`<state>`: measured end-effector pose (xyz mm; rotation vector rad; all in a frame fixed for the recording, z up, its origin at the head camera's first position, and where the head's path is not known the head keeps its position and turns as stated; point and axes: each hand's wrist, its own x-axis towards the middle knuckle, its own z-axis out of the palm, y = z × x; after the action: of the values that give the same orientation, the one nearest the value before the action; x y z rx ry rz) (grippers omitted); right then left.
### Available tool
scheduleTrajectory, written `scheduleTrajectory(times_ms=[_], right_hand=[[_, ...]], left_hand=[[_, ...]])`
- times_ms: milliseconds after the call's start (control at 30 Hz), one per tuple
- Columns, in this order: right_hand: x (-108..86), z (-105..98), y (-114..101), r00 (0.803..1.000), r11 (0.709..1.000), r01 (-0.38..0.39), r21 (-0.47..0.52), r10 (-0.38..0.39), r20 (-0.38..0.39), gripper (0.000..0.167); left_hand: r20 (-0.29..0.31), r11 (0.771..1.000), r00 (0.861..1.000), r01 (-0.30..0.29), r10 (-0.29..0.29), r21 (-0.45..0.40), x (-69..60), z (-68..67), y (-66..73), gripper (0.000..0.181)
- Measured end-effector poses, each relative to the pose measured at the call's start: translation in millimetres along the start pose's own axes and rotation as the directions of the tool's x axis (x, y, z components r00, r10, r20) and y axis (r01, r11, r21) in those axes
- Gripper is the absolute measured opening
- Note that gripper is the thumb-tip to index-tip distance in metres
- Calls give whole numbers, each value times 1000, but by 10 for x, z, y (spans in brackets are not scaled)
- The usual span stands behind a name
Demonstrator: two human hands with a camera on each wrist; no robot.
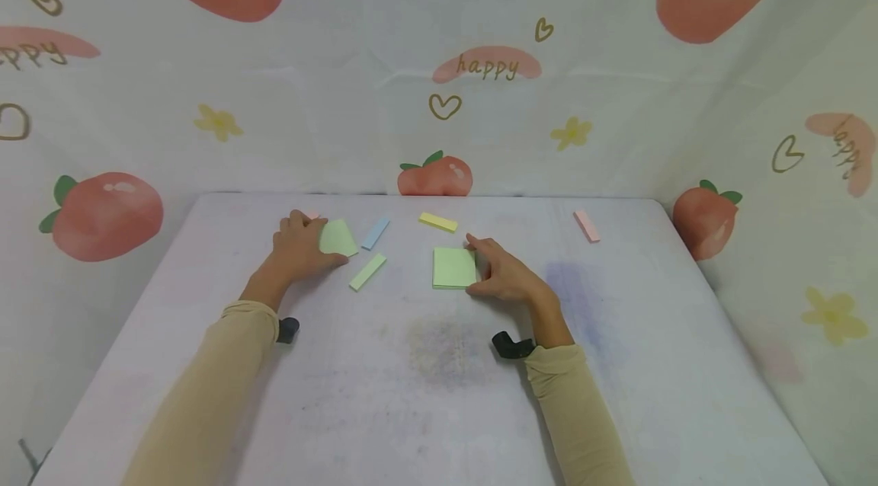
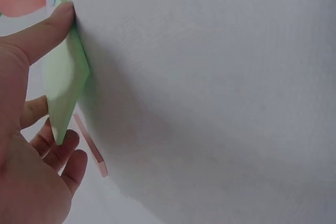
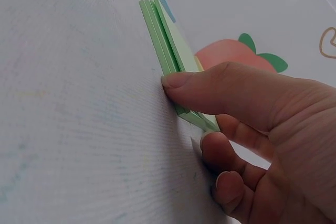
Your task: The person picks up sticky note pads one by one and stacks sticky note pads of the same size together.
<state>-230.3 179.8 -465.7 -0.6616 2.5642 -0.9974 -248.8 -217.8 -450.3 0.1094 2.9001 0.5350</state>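
Two at once: grips notepad (image 1: 337,238) in left hand (image 1: 298,246), paper stack (image 1: 454,267) in right hand (image 1: 506,271). Seems light, stiffish; pinch edges.

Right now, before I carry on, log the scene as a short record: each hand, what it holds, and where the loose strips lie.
Left hand: pinches green pad
Right hand: grips green stack at its right side
Between the hands: blue strip, green strip
Behind the stack: yellow strip
Far right: pink strip
By the left hand: second pink strip, mostly hidden in the head view
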Motion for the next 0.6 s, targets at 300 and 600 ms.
scheduleTrajectory(times_ms=[300, 600], right_hand=[[-16, -9, -32, 1000, 1000, -5, 5, 5, -4, 94], [-9, 7, -28, 1000, 1000, -7, -6, 7, -3, 93]], left_hand=[[22, 997, 998, 59, -58, -44, -3, -32, 41, 86], [57, 988, 998, 45, -37, -151, -97, -217, 61, 54]])
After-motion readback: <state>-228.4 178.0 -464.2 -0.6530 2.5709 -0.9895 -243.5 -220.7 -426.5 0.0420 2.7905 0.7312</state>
